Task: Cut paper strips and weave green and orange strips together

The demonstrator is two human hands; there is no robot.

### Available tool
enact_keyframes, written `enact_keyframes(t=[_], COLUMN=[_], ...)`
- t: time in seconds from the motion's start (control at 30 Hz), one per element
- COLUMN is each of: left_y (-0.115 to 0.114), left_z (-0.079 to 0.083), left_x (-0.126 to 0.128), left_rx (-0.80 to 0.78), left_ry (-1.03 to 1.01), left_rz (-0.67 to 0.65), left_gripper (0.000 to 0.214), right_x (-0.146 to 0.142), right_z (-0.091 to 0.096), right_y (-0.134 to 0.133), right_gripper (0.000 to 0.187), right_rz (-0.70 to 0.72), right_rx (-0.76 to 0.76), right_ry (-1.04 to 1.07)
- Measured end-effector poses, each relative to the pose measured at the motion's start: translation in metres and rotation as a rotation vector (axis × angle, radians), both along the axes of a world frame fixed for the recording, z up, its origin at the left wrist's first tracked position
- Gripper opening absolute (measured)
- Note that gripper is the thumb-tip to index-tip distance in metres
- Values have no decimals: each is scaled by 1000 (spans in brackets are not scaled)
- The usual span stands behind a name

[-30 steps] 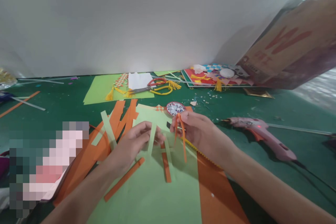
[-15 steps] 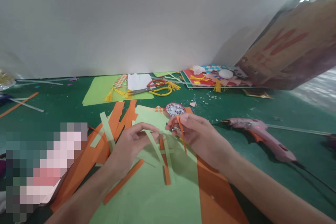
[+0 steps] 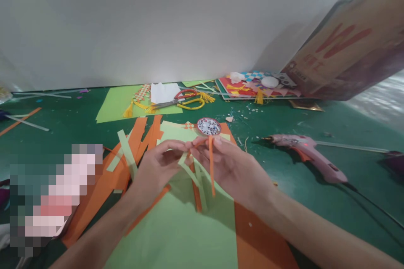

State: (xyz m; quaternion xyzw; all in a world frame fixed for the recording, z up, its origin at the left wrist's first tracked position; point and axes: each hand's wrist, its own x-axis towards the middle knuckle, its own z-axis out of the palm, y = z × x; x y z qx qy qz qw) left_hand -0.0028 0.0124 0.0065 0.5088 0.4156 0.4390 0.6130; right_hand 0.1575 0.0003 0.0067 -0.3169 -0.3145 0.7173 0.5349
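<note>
Near the middle, my left hand is closed in a pinch on pale green paper strips, which hang below its fingertips. My right hand pinches a narrow orange paper strip between thumb and fingers, one end dangling. Both sets of fingertips meet where the strips cross, and the crossing itself is partly hidden. Another orange strip hangs among the green ones. Under the hands lies a large pale green sheet, with an orange sheet showing at its right side.
A pink glue gun with a red light lies at right, its cord trailing off. A round dish of small beads stands just beyond my hands. Scissors and yellow tassels lie farther back. Orange paper pieces and a blurred-out item are at left.
My right hand has moved left, bringing its orange strip against the strips at my left fingertips. The hands were apart before and now touch. The view has shifted slightly.
</note>
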Motion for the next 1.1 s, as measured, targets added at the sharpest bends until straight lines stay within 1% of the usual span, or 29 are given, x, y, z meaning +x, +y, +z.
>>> enact_keyframes(t=[0.1, 0.17, 0.23, 0.3, 0.33, 0.37, 0.4, 0.5, 0.53, 0.57, 0.6, 0.63, 0.7, 0.77, 0.83, 0.97, 1.03, 1.1], left_y=[1, 1, 2, 2, 2, 2, 2, 2, 2, 1, 1, 1, 1, 1, 2, 5, 5, 5], left_z=[-4, -6, -6, -3, -2, 0, 1, 1, 1, 0, -1, -2, -3, -5, -7, -9, -8, -8], left_x=[0, -2, -3, -2, -2, -1, -1, 1, 1, 1, 1, 1, 0, -1, -1, -2, -2, -2], left_rx=[-7, -44, -91, -122, -134, -135, -149, -175, -173, -171, -167, -161, -141, -117, -92, -76, -88, -89], left_ry=[-8, 2, 16, -31, -56, -88, -102, -111, -110, -105, -94, -80, -35, 17, 42, 50, 70, 110], left_rz=[40, 78, 68, 69, 80, 107, 117, 133, 136, 132, 122, 108, 79, 59, 55, 74, 99, 121], left_gripper=[20, 17, 16, 18, 20, 21, 22, 23, 23, 21, 19, 18, 14, 13, 15, 17, 18, 18], right_x=[-1, 1, 7, 14, 17, 19, 20, 16, 13, 10, 7, 5, 2, 1, 4, 12, 16, 19], right_z=[-2, -2, -2, 0, 0, 1, 1, 0, 0, -1, -1, -2, -4, -8, -10, -11, -7, -3], right_y=[-2, -1, 2, 5, 7, 8, 8, 6, 4, 1, -1, -3, -4, -3, -1, 4, 6, 7], right_gripper=[15, 16, 14, 11, 14, 24, 36, 73, 81, 85, 84, 79, 63, 50, 44, 38, 29, 17], right_rz=[-14, 1, -6, -67, -98, -89, -50, 100, 132, 149, 152, 143, 112, 89, 90, 62, 38, 46], right_rx=[48, 123, 242, 397, 458, 503, 521, 531, 530, 527, 523, 514, 493, 477, 467, 470, 476, 473], right_ry=[-26, -94, -260, -539, -658, -736, -797, -913, -951, -988, -1021, -1049, -1080, -1080, -1064, -1040, -1025, -1003])
